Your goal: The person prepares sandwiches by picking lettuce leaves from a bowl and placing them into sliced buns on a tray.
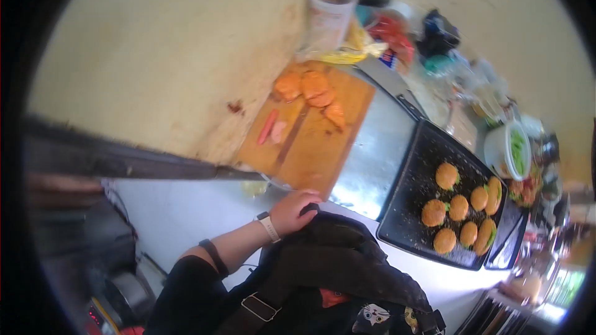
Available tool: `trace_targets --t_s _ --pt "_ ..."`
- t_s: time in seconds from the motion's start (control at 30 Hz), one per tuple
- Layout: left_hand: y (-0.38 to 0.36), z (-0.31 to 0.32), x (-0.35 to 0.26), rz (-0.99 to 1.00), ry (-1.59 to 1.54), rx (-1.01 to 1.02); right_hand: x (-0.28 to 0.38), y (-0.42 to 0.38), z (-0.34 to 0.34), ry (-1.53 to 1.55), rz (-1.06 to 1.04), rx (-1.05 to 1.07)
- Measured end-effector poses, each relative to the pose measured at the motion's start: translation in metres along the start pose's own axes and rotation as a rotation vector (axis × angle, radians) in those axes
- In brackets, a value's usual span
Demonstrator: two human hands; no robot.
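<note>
My left hand [293, 209], with a white-strapped watch on the wrist, reaches out from a black sleeve. Its fingers curl over the top edge of a black bag [335, 260] that fills the bottom of the view. The hand sits just below the near corner of a wooden cutting board [310, 149]. Orange fried pieces [312, 89] and a pink sausage [267, 126] lie on the board. My right hand is not in view.
A black baking tray [403, 223] holds several assembled burgers [458, 207] to the right. A steel counter [372, 155] lies between board and tray. A white bucket [329, 22], packets and a white bowl of greens [514, 150] crowd the far side. A yellowish wall is on the left.
</note>
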State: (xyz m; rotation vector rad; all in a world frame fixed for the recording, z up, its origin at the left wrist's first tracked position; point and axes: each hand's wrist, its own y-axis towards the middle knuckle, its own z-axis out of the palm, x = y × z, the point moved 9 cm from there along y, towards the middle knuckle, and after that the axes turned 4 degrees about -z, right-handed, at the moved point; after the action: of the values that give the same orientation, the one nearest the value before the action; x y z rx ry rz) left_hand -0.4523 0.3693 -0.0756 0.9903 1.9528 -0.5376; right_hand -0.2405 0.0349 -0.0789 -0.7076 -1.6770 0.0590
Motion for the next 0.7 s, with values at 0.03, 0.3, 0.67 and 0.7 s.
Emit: trace_targets --t_s 0.03,0.3,0.67,0.7 --pt "-0.016 0.000 0.009 -0.068 -0.021 -0.073 -0.002 0.015 0.000 0.051 0.030 0.035" --pt "-0.159 0.029 0.053 -0.796 -0.274 -0.351 0.072 0.106 0.045 0.187 -0.054 0.420" --pt "-0.410 0.377 0.000 -1.523 -0.421 -0.888 -0.021 0.090 0.102 -0.398 -0.016 1.232" --pt "-0.417 0.407 -0.031 -1.567 -0.333 -0.786 -0.002 0.066 0.113 -0.510 -0.049 1.310"
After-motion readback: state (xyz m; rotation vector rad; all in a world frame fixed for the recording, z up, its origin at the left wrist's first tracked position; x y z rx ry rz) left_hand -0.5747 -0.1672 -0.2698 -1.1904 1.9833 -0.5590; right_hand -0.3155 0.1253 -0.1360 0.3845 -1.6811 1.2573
